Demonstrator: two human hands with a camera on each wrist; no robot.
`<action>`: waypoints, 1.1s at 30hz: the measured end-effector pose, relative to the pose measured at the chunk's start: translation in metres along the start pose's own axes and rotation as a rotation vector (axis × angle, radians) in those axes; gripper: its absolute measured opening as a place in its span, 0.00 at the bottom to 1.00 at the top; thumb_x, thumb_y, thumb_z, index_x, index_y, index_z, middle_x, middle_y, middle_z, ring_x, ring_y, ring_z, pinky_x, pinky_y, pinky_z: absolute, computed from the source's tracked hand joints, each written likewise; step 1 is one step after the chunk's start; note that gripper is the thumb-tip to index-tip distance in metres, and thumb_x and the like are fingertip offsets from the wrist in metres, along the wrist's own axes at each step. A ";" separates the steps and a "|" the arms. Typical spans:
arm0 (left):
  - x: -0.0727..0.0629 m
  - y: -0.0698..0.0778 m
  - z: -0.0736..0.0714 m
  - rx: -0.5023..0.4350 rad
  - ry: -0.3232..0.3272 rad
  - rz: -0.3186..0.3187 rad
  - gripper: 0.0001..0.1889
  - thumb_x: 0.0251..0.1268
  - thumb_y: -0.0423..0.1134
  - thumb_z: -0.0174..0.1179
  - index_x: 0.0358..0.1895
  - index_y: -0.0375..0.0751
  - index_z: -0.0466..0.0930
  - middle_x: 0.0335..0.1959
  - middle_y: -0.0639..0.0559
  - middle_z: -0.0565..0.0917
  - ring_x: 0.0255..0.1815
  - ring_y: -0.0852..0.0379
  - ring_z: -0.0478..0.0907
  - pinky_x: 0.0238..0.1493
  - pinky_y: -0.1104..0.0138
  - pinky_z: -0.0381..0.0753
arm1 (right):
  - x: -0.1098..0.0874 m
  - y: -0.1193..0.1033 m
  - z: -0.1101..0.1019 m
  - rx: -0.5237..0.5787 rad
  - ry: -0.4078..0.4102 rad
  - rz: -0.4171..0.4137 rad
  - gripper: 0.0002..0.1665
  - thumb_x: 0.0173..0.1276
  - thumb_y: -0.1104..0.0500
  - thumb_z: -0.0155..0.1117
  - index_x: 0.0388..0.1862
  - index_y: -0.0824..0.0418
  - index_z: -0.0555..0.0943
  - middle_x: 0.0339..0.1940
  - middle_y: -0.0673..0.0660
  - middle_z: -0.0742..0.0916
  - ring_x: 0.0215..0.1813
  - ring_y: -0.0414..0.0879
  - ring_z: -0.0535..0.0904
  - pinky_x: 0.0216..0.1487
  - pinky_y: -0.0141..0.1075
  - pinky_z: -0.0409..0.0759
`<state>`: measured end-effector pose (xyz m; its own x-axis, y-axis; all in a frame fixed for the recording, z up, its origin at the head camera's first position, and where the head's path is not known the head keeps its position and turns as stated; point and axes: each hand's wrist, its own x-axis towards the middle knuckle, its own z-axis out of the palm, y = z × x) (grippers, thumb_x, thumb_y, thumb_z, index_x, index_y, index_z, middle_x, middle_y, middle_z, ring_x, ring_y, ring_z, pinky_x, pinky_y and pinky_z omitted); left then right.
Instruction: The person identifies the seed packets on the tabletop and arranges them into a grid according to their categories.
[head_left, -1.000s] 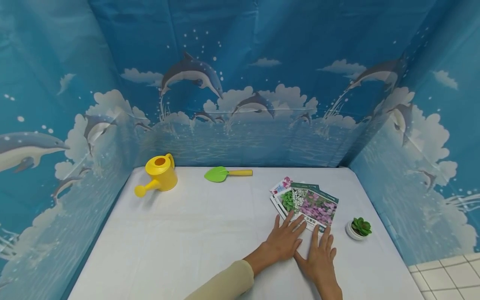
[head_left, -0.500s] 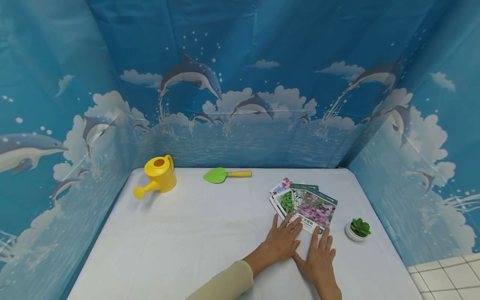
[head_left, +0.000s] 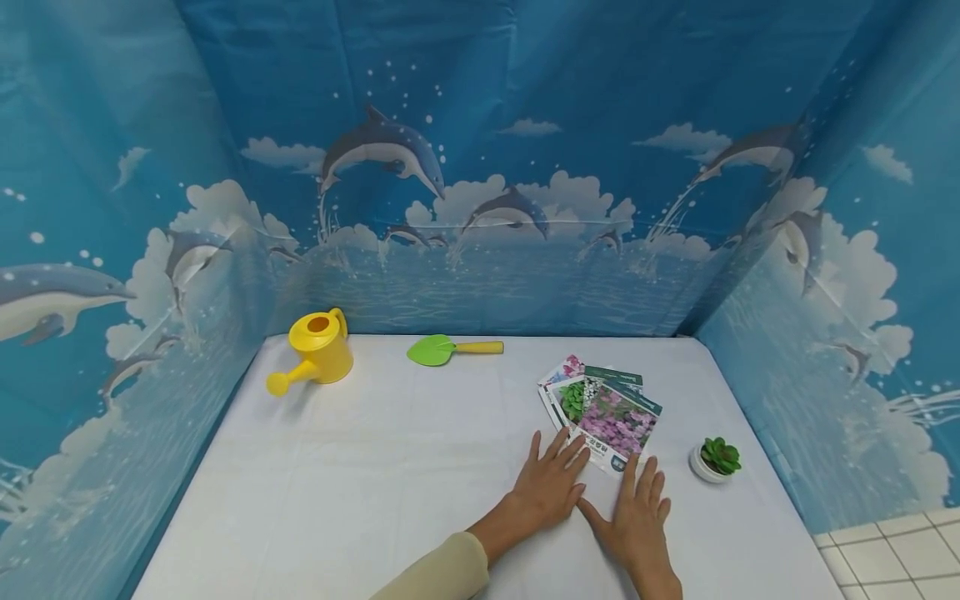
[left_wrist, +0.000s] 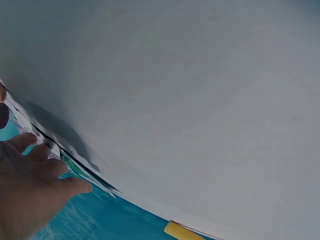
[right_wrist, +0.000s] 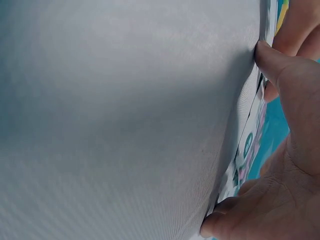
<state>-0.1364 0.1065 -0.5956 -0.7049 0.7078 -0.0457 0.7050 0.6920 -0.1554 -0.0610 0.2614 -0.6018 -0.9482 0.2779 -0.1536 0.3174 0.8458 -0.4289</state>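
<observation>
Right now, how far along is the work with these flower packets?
Done: the flower packets already lie together, overlapping. In hand: the left hand touches their near edge; the right hand lies at their near corner, contact unclear. Remaining, probably: evening them up, since their edges fan out unaligned.

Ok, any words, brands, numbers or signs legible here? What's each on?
None readable with confidence.
Front pink-flower packet: dark characters and a green badge, too small.
Rear green-topped packet: pale marks on the band, too small.
Watering can, trowel, potted plant: no lettering visible.
</observation>
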 end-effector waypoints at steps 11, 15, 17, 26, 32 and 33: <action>-0.016 -0.012 0.005 0.027 -0.004 -0.046 0.30 0.88 0.60 0.42 0.86 0.60 0.62 0.90 0.59 0.54 0.90 0.53 0.48 0.85 0.48 0.61 | -0.001 -0.004 -0.002 -0.004 -0.011 0.038 0.79 0.66 0.34 0.77 0.86 0.78 0.38 0.84 0.84 0.37 0.84 0.84 0.32 0.78 0.80 0.40; -0.018 -0.016 0.006 -0.005 0.012 -0.039 0.30 0.88 0.58 0.44 0.85 0.57 0.65 0.89 0.59 0.56 0.90 0.55 0.49 0.85 0.48 0.61 | 0.000 -0.005 -0.001 -0.001 -0.018 0.049 0.79 0.65 0.34 0.77 0.86 0.78 0.38 0.85 0.83 0.36 0.84 0.82 0.31 0.78 0.79 0.38; -0.019 -0.017 0.006 -0.016 0.011 -0.033 0.29 0.88 0.57 0.44 0.85 0.56 0.65 0.89 0.59 0.57 0.90 0.56 0.50 0.85 0.48 0.61 | 0.001 -0.004 0.000 0.004 -0.025 0.051 0.79 0.65 0.34 0.77 0.86 0.77 0.38 0.85 0.82 0.36 0.84 0.82 0.30 0.78 0.79 0.37; -0.027 -0.022 0.008 0.009 0.005 -0.031 0.29 0.88 0.58 0.45 0.85 0.60 0.64 0.88 0.58 0.60 0.89 0.54 0.53 0.85 0.48 0.62 | 0.003 -0.004 0.001 0.002 -0.026 0.036 0.79 0.65 0.34 0.78 0.86 0.78 0.38 0.84 0.83 0.36 0.84 0.83 0.31 0.77 0.81 0.38; -0.035 -0.026 0.008 0.026 0.028 -0.052 0.29 0.86 0.58 0.49 0.83 0.60 0.67 0.86 0.57 0.63 0.88 0.53 0.55 0.84 0.48 0.63 | 0.004 -0.004 0.000 0.000 -0.030 0.033 0.80 0.65 0.34 0.78 0.86 0.79 0.38 0.84 0.84 0.36 0.84 0.83 0.31 0.77 0.81 0.38; -0.036 -0.026 0.008 0.029 0.033 -0.054 0.29 0.86 0.59 0.49 0.83 0.60 0.68 0.86 0.56 0.64 0.88 0.53 0.56 0.84 0.48 0.63 | 0.004 -0.003 -0.001 0.000 -0.031 0.031 0.80 0.65 0.34 0.78 0.86 0.79 0.38 0.84 0.84 0.36 0.84 0.83 0.31 0.77 0.81 0.38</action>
<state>-0.1302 0.0616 -0.5975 -0.7385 0.6742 -0.0045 0.6632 0.7252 -0.1850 -0.0655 0.2600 -0.6004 -0.9373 0.2895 -0.1941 0.3463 0.8370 -0.4237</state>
